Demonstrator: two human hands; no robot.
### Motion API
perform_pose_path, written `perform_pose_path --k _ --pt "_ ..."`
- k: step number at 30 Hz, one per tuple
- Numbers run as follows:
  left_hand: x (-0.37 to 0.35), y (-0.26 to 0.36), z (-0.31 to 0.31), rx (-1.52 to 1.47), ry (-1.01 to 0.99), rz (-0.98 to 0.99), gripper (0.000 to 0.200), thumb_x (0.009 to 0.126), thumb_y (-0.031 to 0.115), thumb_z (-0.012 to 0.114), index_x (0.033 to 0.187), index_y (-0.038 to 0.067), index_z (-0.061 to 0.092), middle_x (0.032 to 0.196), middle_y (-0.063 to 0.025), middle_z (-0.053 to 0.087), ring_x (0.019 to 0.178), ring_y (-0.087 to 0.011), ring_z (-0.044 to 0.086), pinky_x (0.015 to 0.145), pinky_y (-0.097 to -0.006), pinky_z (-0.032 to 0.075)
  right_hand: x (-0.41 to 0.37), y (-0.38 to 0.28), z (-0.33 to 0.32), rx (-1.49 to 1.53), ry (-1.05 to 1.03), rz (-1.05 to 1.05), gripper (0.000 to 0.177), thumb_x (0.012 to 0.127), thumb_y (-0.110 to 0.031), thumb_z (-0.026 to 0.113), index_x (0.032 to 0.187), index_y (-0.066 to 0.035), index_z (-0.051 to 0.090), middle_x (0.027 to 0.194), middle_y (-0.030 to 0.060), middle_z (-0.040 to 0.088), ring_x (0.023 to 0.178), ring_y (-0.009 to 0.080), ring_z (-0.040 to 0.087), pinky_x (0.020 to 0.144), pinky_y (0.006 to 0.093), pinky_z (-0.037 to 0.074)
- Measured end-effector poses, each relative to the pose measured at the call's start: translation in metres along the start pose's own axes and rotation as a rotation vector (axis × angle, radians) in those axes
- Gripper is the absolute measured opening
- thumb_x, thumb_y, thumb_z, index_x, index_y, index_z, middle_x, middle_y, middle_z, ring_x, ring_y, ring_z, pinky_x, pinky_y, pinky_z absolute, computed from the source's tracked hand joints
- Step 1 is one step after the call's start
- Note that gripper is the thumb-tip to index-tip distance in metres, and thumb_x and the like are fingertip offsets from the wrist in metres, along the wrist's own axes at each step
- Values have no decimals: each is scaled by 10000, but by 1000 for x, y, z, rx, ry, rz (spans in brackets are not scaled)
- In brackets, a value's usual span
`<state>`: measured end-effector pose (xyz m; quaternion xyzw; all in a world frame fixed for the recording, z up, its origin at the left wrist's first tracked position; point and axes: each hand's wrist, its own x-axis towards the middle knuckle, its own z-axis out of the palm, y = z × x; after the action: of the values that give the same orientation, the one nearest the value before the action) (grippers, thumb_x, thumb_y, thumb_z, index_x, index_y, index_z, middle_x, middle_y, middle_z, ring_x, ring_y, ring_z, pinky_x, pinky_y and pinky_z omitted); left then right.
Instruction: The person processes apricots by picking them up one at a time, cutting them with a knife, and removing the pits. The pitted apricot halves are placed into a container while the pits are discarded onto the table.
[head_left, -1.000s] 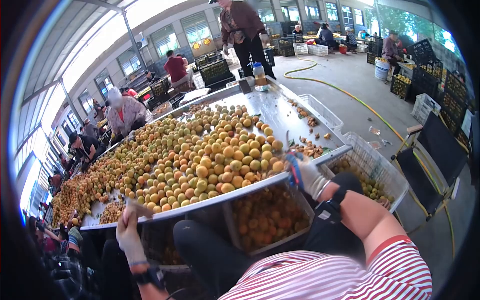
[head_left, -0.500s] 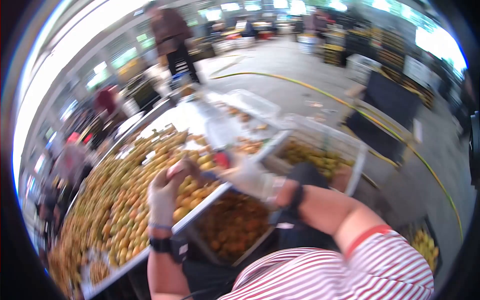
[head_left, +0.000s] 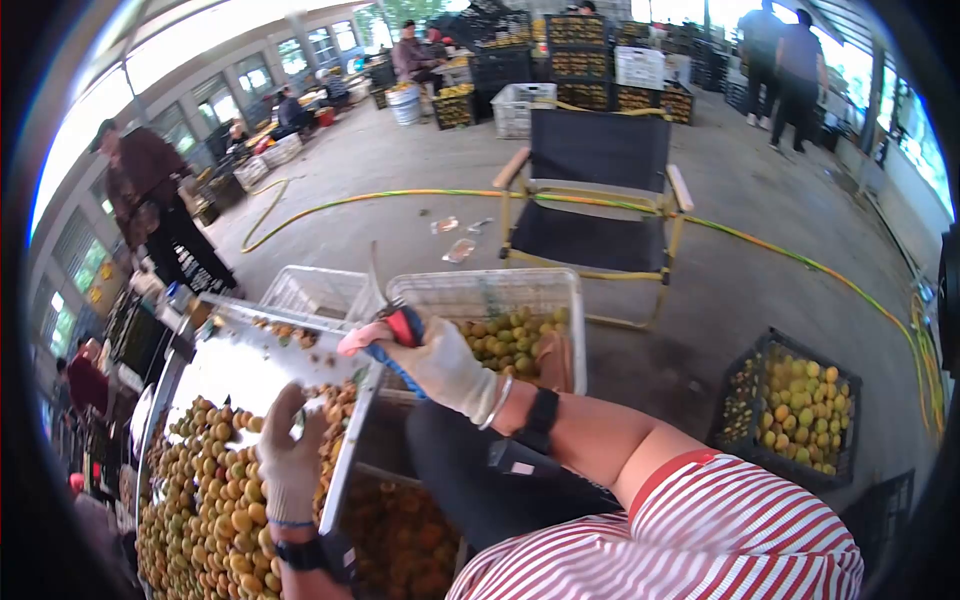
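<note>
My right hand (head_left: pixel 435 365), in a pale glove, is closed round a tool with red and blue handles (head_left: pixel 402 325) and a thin metal tip pointing up. It hangs over the near edge of a white crate (head_left: pixel 575 330) with green-yellow fruit in it. My left hand (head_left: pixel 290 455), also gloved, is raised over the metal tray (head_left: pixel 225 355), fingers curved and apart, with nothing visible between them. Many yellow-brown fruits (head_left: pixel 205 500) cover the tray beneath and left of it. Brown scraps (head_left: pixel 335 410) lie along the tray's right side.
Beyond the crates stands a black folding chair (head_left: pixel 595 240). A black crate of yellow fruit (head_left: pixel 850 430) is on the floor at right. A yellow-green hose (head_left: pixel 380 195) crosses the floor. A person (head_left: pixel 150 190) stands at left; others are farther back.
The view has swung right, bringing the chair and black crate into fuller view. My hands, close together before, are now apart, the right one raised with the tool over the white crate.
</note>
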<state>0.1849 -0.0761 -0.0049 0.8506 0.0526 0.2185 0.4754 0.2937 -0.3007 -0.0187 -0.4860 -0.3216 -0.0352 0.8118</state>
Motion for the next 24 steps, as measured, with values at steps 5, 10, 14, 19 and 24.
perform_pose_path --k 5,10,14,19,24 --pt "-38 -67 -31 407 19 -47 372 893 45 689 1252 -31 629 1267 -161 640 1138 -250 626 973 -351 504 -78 -64 -102 -472 332 112 89 968 -94 646 996 -27 697 1002 71 762 961 121 695 889 280 520" --pt "-82 -62 -32 847 -81 -29 240 929 86 731 1156 9 725 1108 -95 731 970 -194 674 907 -302 529 -193 -75 -205 -476 648 347 131 1011 -151 611 1074 -47 659 1075 38 754 965 121 690 819 258 527" --pt "-97 -56 -37 596 -103 -103 341 893 193 781 1194 49 712 1194 -163 677 1035 -278 655 916 -357 536 -263 -106 -256 -638 860 419 107 1009 -154 618 1039 -73 681 1041 15 757 893 82 661 719 253 521" --pt "-113 -48 -36 1068 -154 233 376 873 239 795 1178 37 706 1324 -202 594 1135 -362 599 940 -442 525 -305 -146 -297 -555 1166 481 120 984 -149 657 975 -96 764 865 -37 721 615 45 549 491 220 421" --pt "-119 -28 -35 862 -190 -56 381 891 281 774 1172 35 696 1383 -191 543 1175 -380 578 939 -473 508 -355 -167 -377 -215 1381 125 102 964 -191 693 931 -112 748 684 -30 604 465 78 487 384 264 353"
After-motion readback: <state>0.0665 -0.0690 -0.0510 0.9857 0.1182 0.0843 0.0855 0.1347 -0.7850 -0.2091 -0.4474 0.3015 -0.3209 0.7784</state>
